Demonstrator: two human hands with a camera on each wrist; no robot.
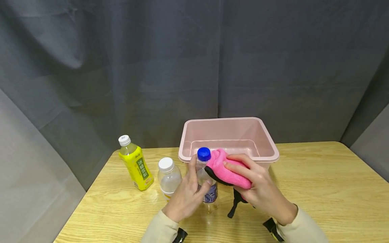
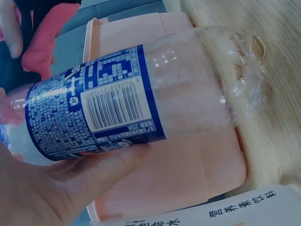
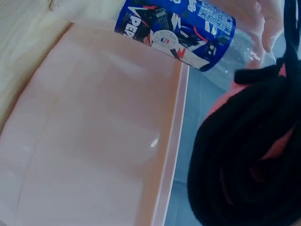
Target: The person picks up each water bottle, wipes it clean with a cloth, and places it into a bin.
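In the head view my left hand [image 1: 186, 199] grips an upright clear plastic bottle [image 1: 209, 194] with a blue cap [image 1: 204, 154]. Its blue label [image 2: 94, 103] carries a barcode in the left wrist view, where the thumb lies along the bottle's side. My right hand [image 1: 258, 180] pinches a folded pink plush cloth [image 1: 223, 168] with black edging close beside the bottle's neck. A black strap [image 1: 233, 206] dangles below the cloth. In the right wrist view the rolled black trim [image 3: 244, 146] faces the camera, hiding most of that hand.
A pink plastic bin [image 1: 225, 130] stands behind the hands. Left of them are a clear bottle with a white cap [image 1: 166, 164] and a yellow-labelled drink bottle [image 1: 136, 167]. All are on a wooden table [image 1: 319, 189], backed by a dark grey curtain [image 1: 273, 67].
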